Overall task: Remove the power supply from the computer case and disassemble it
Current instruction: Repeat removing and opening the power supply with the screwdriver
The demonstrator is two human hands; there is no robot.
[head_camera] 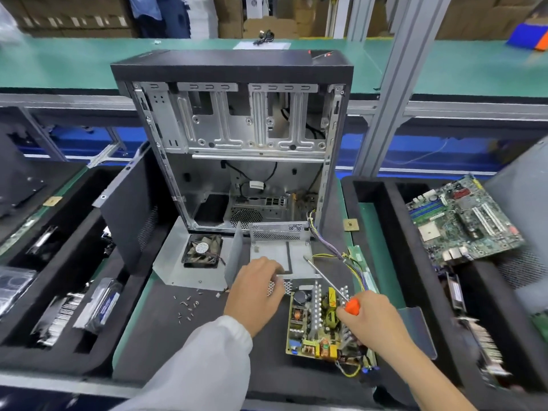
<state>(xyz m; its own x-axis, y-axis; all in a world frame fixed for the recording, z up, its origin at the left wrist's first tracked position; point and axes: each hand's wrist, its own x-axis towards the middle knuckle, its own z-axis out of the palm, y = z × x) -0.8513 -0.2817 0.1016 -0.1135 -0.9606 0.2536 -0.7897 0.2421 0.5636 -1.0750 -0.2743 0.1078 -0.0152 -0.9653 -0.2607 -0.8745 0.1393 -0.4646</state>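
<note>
The power supply is already out of the tall black and silver computer case (234, 137) and lies in pieces on the dark mat near the person. The left hand (255, 292) grips the near edge of the grey sheet-metal housing tray (299, 253), fingers curled over it. The right hand (370, 321) holds an orange-handled screwdriver (329, 283), its tip resting on the tray. The yellow-green circuit board (317, 324) sits just near of the tray. Judging by this, steadying the tray while levering gently suits. The round label on the black cooling fan (203, 250) to the left is unreadable.
</note>
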